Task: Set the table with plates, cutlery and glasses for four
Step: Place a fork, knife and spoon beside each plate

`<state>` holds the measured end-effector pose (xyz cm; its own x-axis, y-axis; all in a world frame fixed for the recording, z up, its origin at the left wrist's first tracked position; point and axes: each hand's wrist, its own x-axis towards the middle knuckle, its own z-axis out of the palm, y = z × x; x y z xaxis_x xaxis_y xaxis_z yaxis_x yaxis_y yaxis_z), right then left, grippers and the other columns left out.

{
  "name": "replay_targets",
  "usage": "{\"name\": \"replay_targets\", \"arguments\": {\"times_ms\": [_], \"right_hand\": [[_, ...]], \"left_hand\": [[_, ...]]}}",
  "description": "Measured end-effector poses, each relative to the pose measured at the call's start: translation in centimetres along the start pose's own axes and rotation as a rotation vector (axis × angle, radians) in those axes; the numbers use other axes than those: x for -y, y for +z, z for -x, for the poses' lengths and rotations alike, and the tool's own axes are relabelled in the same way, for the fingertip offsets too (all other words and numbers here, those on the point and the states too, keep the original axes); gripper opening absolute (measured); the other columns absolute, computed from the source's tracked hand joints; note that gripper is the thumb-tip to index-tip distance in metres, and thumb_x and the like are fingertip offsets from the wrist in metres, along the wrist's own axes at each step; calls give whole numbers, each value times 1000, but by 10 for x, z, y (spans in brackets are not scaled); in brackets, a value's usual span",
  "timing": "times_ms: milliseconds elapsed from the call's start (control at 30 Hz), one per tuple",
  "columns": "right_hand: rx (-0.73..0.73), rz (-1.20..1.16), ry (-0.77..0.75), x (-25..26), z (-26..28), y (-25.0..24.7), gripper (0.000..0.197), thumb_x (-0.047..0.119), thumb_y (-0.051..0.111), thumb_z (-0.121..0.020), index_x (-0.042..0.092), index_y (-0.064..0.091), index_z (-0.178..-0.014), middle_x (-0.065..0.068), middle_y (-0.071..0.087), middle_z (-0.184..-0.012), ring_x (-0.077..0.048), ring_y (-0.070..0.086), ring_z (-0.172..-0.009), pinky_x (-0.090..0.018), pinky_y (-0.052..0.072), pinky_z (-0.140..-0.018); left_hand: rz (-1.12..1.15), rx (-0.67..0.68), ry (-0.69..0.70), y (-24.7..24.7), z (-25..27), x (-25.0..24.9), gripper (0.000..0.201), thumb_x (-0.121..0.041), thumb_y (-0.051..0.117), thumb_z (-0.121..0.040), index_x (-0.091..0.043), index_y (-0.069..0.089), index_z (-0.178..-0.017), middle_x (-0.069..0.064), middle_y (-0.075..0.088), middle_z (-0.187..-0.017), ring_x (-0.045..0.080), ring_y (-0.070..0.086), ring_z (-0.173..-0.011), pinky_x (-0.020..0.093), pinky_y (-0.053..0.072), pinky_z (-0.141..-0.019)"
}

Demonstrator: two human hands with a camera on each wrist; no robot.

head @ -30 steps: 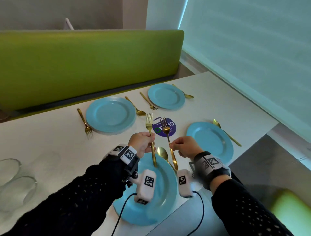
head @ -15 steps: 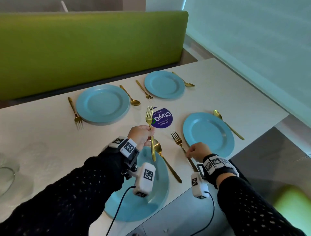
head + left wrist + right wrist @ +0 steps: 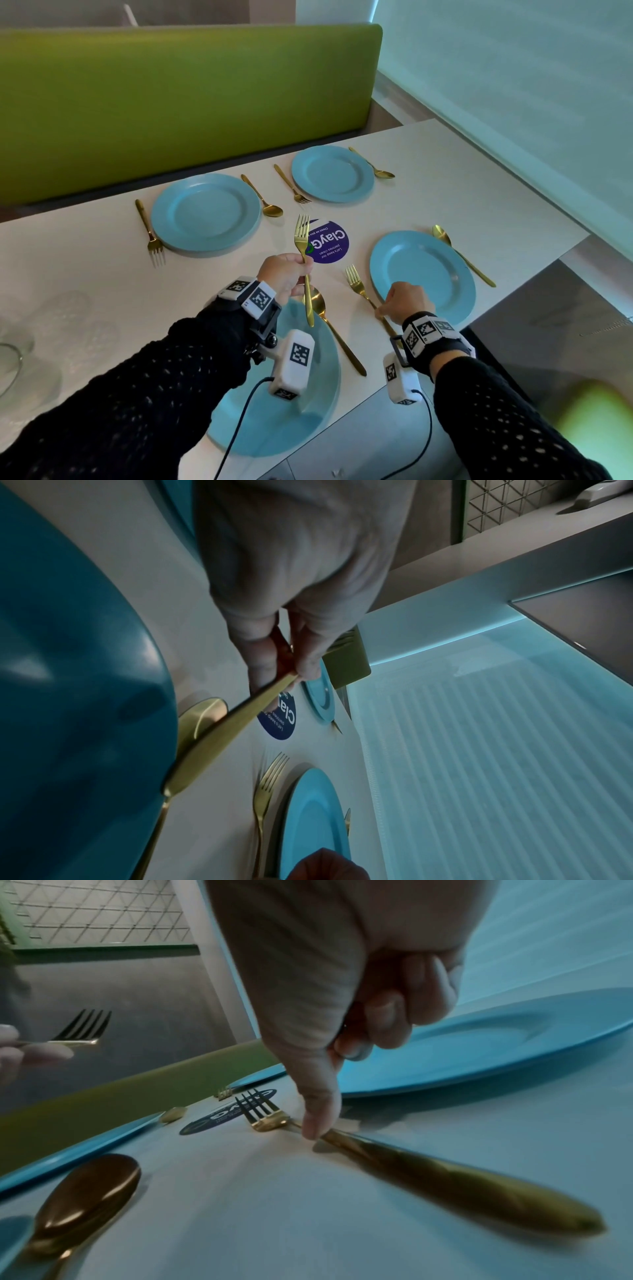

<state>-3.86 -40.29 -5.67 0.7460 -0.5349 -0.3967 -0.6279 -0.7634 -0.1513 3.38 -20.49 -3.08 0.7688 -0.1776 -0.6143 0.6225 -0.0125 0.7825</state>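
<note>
White table [image 3: 85,281], purple "ClayGo" sticker [image 3: 330,245]

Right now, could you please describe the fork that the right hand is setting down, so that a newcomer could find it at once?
Start at the purple round sticker in the middle of the white table, then go to the blue plate on its right. The fork lies flat along that plate's left edge, under the right hand. The only other fork nearby is held upright in the left hand.

Right hand [image 3: 342,993] thumb presses gold fork [image 3: 428,1172] onto table [image 3: 274,1204]
</note>
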Motion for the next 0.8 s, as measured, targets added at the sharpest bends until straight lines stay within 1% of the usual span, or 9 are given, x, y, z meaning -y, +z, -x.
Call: {"name": "replay_targets", "arguments": {"times_ms": [133, 467, 533, 667, 700, 800], "right_hand": [[-9, -17, 15, -2, -1, -1, 36, 31, 77, -73, 12, 61, -100, -6, 65, -97, -24, 63, -89, -35, 54, -81], [-32, -22, 21, -8, -2, -1, 35, 31, 75, -74, 12, 61, -100, -6, 65, -98, -25, 62, -91, -36, 54, -83], [-36, -20, 20, -8, -2, -1, 34, 31, 75, -74, 12, 61, -99, -6, 65, -97, -25, 62, -91, -37, 54, -83], [-40, -17, 16, -9, -2, 0, 34, 31, 76, -74, 13, 61, -98, -7, 65, -96, -25, 62, -90, -37, 54, -82], [-39, -19, 17, -8, -2, 0, 34, 31, 76, -74, 13, 61, -98, -7, 65, -96, -25, 62, -90, -37, 54, -82], [-42, -36, 17, -6, 0, -2, 31, 29, 75, -75, 13, 61, -97, -7, 65, -95, -24, 62, -88, -36, 54, -80]], "left_hand": [[-4, -1, 3, 2, 1, -1, 13, -3, 59, -89, -4, 59, -102, 8, 55, -74, 17, 55, -67, 36, 56, -74], [-13, 2, -12, 0, 3, 5, 13, -4, 60, -88, -4, 60, -101, 7, 56, -76, 17, 56, -68, 34, 56, -71], [-14, 0, -17, -1, 3, 5, 13, -5, 61, -88, -5, 61, -101, 7, 57, -77, 17, 57, -69, 35, 57, -72], [-16, -6, -26, -1, 2, 7, 16, -7, 61, -88, -6, 62, -104, 6, 58, -79, 20, 58, -77, 40, 56, -84], [-16, -7, -27, -1, 3, 7, 16, -6, 61, -88, -6, 62, -104, 6, 58, -79, 20, 58, -77, 40, 56, -85], [-10, -8, -25, -1, 4, 8, 13, -5, 61, -88, -6, 62, -101, 7, 58, -78, 18, 57, -71, 37, 56, -78]]}}
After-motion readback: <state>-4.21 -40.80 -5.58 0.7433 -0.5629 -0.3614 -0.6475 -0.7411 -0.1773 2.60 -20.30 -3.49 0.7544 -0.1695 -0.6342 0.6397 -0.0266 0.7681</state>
